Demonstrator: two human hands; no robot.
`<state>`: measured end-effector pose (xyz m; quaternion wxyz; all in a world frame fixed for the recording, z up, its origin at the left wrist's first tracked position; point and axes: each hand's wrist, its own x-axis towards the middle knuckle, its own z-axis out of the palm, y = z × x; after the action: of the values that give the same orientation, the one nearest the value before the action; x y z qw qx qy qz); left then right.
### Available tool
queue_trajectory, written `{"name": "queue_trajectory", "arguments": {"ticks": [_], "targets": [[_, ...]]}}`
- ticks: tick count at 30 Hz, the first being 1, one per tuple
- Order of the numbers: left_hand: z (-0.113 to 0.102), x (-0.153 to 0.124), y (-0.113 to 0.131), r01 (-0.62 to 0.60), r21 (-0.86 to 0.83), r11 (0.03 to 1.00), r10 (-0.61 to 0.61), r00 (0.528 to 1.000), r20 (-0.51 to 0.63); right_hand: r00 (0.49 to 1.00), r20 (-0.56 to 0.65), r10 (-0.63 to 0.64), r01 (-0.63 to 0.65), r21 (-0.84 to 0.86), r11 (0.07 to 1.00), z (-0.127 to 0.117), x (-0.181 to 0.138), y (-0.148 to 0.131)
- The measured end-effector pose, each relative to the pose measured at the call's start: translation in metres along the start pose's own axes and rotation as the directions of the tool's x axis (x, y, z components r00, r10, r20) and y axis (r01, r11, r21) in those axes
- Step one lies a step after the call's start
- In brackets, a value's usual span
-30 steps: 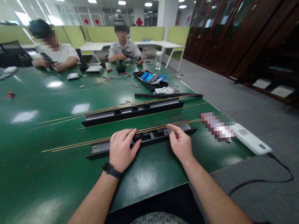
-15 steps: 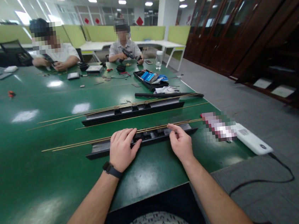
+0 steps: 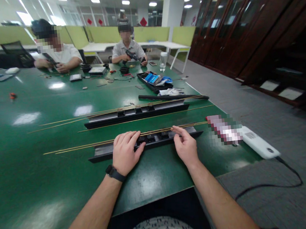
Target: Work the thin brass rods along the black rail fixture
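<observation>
A long black channel [image 3: 160, 142] with a silvery inside and black blocks lies across the table before me. Thin brass-coloured rods [image 3: 82, 147] run along its far edge and stick out past its left end. My left hand [image 3: 126, 150], with a watch on the wrist, is closed over the channel, fingers at the rods and thumb on the near side. Toward the right end, my right hand [image 3: 186, 145] is closed on the channel too; its index fingertip meets the rods and its other fingers are curled. The fingers hide parts of the channel.
A second black channel [image 3: 136, 116] with rods lies farther off. Behind it are a black bar [image 3: 173, 97], white gloves [image 3: 171, 91] and a black tray [image 3: 145, 79]. A white device [image 3: 258, 141] with a cable sits at the right edge. Two people sit opposite.
</observation>
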<state>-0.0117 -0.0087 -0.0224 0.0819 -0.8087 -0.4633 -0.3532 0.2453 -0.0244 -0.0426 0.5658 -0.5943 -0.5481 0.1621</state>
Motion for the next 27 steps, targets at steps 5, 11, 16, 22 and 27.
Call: {"name": "queue_trajectory", "arguments": {"ticks": [5, 11, 16, 22, 27], "targets": [[0.0006, 0.0003, 0.0004, 0.001, -0.004, 1.0, -0.001, 1.0, -0.002, 1.0, 0.02, 0.01, -0.009, -0.031, 0.999, -0.0006, -0.0005, -0.0015], [-0.0003, -0.0001, 0.0005, 0.002, -0.005, 1.0, -0.002, 1.0, 0.001, 0.999, -0.042, 0.032, -0.033, -0.016, 0.999, -0.0003, 0.0005, 0.0012], [-0.0005, -0.0001, 0.0006, 0.007, -0.008, 1.0, -0.007, 1.0, 0.003, 0.999, 0.042, 0.002, -0.002, -0.009, 1.0, 0.0002, -0.0011, -0.0007], [0.0002, 0.0, 0.0, 0.018, -0.027, 0.999, -0.018, 1.0, 0.011, 0.999, -0.013, 0.033, -0.034, -0.039, 0.999, -0.0015, 0.0001, -0.0045], [0.0001, 0.0, 0.0001, 0.019, -0.025, 1.0, -0.018, 1.0, 0.01, 0.999, -0.011, 0.038, -0.039, -0.016, 0.999, -0.0005, 0.0001, -0.0026]]}}
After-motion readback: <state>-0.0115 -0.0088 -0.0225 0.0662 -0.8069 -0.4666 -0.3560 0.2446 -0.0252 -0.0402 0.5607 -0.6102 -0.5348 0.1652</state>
